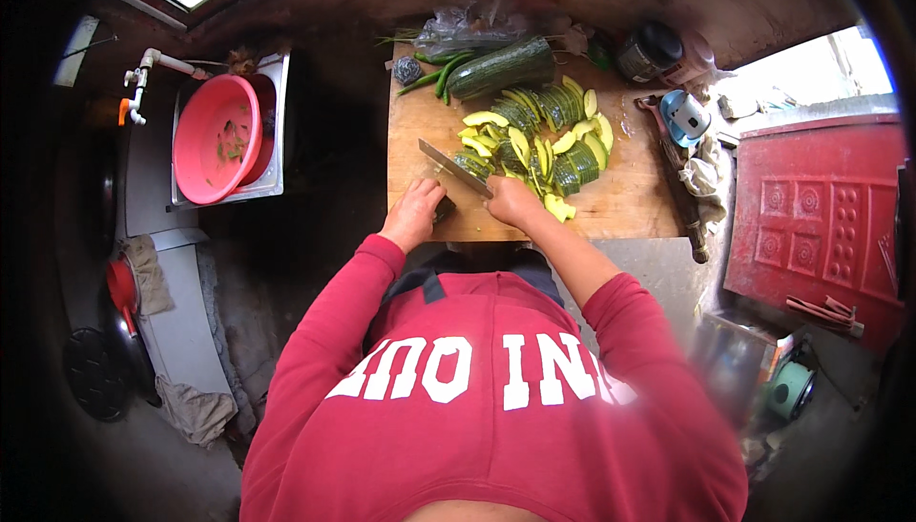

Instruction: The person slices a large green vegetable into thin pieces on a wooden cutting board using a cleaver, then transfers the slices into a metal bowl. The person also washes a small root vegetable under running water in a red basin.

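Note:
My right hand (514,201) grips the handle of a kitchen knife (455,168), whose blade points up and left across the wooden board (418,125). Beside the blade, my left hand (417,208) rests on a dark green piece of squash (444,210), which the fingers largely cover. Sliced squash (565,171) with green skin and yellow flesh spreads over the board beyond the knife. A long uncut piece of green squash (501,67) lies behind the slices. Several green chili peppers (447,75) lie at its left end.
A steel scouring ball (407,71) and a clear plastic bag (465,28) are at the board's back. Dark jars (650,52) stand back right. A pink basin (217,139) with leafy scraps sits at the sink (279,128) on the left. A red door (816,221) is at right.

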Demonstrator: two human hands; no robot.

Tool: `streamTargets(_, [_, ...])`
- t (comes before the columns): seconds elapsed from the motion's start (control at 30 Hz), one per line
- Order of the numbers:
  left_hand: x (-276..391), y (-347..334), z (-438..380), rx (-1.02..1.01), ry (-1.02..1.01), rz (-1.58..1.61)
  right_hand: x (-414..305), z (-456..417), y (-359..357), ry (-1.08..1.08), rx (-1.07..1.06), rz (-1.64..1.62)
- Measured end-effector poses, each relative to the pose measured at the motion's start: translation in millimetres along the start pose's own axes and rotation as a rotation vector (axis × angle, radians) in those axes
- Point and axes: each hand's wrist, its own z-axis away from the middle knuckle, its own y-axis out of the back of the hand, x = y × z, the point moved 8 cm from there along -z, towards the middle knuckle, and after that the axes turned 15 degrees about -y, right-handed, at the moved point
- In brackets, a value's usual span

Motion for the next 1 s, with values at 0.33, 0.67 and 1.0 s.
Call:
streamTargets(0.33, [1.7,12.0,15.9,0.026,0.067,0.000,-13.3,32.9,8.4,0.031,-0.053,-0.057])
streamTargets(0.67, [6.0,2.8,-18.7,-0.010,0.013,-0.103,-18.7,40.8,20.5,-0.026,-0.032,-0.027])
streamTargets(1.0, [-1.0,0.0,-28.7,-0.006,-0.040,-0.058,-21.1,47.2,22.3,-0.065,-0.081,0.033])
